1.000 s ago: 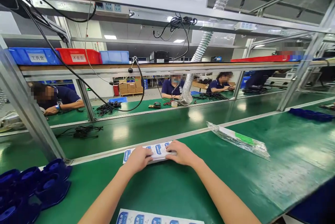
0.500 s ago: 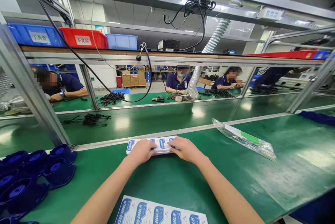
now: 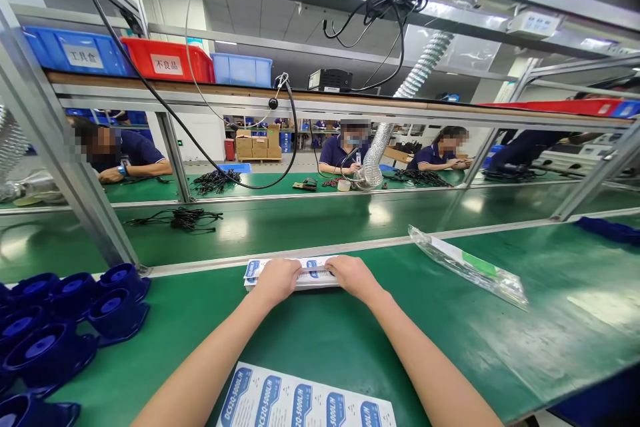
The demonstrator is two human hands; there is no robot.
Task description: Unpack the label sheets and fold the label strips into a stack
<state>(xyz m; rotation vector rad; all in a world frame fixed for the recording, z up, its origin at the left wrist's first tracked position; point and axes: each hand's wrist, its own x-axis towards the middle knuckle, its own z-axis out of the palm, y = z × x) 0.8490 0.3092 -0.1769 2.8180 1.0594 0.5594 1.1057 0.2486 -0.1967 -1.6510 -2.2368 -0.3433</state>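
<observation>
A stack of white and blue label sheets (image 3: 253, 270) lies near the far edge of the green bench. My left hand (image 3: 278, 282) is closed on the near edge of the top label sheet, left of its middle. On the right side, my right hand (image 3: 356, 278) pinches the same edge between thumb and fingers. Between both hands that edge is bent upward, with the layers below partly hidden. Closer to me, a separate label sheet (image 3: 306, 400) printed with "5000L/H" lies flat, cut off by the bottom of the view.
Dark blue plastic housings (image 3: 37, 354) crowd the bench's left side. A clear plastic bag (image 3: 470, 267) with a green strip lies to the right. Behind a metal frame (image 3: 90, 194), black cables (image 3: 180, 218) rest on the green surface. Several people work across from me.
Both hands have drawn the near edge of the top sheet upward, and their fingers have closed tighter on it. The camera view has shifted slightly.
</observation>
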